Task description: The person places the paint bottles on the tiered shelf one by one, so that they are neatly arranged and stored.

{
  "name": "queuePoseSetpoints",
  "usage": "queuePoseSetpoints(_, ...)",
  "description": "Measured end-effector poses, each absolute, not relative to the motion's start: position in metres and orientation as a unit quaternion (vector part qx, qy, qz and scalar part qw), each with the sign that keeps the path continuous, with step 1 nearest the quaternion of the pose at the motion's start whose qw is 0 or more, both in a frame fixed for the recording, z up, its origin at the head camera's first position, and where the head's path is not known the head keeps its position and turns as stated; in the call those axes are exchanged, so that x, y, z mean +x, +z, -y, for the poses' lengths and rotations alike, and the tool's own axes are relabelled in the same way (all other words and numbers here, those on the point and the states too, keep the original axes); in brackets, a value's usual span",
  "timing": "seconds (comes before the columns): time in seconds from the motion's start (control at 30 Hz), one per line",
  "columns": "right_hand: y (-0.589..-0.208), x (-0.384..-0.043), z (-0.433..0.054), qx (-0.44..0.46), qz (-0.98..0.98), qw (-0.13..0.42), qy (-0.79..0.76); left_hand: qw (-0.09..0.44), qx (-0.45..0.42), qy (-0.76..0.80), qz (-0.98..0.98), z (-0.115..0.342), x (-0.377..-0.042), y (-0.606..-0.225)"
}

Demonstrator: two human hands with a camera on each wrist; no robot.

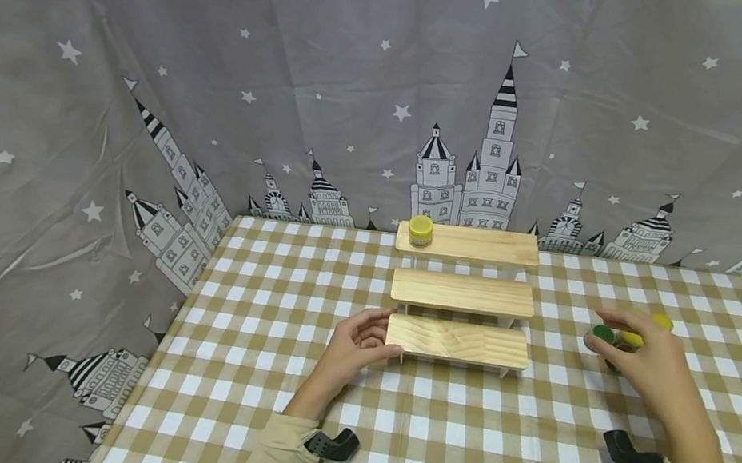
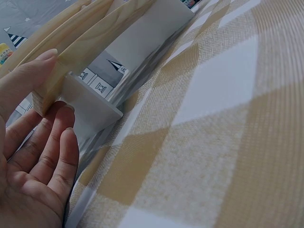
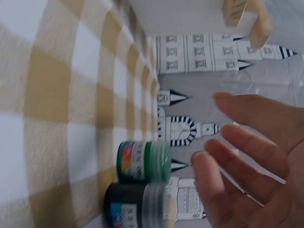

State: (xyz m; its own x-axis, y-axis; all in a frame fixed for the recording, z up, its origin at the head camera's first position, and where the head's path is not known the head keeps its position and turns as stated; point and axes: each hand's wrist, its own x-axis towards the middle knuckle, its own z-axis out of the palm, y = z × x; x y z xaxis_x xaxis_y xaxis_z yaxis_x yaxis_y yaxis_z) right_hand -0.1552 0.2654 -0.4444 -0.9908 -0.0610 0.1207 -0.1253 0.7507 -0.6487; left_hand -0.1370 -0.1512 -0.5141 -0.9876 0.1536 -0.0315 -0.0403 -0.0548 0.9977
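A three-tier wooden shelf [image 1: 456,340] with pale supports stands on the table. My left hand [image 1: 356,343] grips the left end of its lowest board [image 2: 78,52], thumb on top and fingertips beneath. On the top board's left end sits a small yellow paint jar [image 1: 420,231]. To the right of the shelf, my right hand [image 1: 653,357] hovers by a group of paint jars, fingers spread and holding nothing. A green jar [image 3: 142,160] and a black jar [image 3: 135,205] stand side by side near its fingertips. A yellow jar [image 1: 663,321] shows behind the hand, partly hidden.
A brown-and-white checked cloth [image 1: 453,447] covers the table. Behind and to the left hangs a grey curtain [image 1: 336,80] with stars and castles, close behind the shelf. Black wrist-camera mounts [image 1: 333,444] stick out at both sleeves.
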Motion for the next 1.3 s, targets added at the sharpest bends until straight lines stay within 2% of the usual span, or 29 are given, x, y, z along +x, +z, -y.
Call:
queuePoseSetpoints(0.1, -0.450, -0.155, -0.271, 0.045, 0.940, 0.034, 0.336, 0.071, 0.040, 0.724, -0.685, 0.151, -0.136, -0.515)
queuePoseSetpoints(0.57, -0.462, -0.160, -0.276, 0.080, 0.947, 0.076, 0.300, 0.064, 0.039, 0.726, -0.684, 0.154, -0.138, -0.517)
queuePoseSetpoints(0.97, -0.466, -0.162, -0.271, 0.059, 0.956, 0.039, 0.283, 0.068, 0.045, 0.726, -0.683, 0.154, -0.137, -0.516)
queuePoseSetpoints(1.3, -0.469, -0.164, -0.269, 0.050, 0.964, 0.029, 0.260, 0.063, 0.042, 0.724, -0.686, 0.151, -0.138, -0.515)
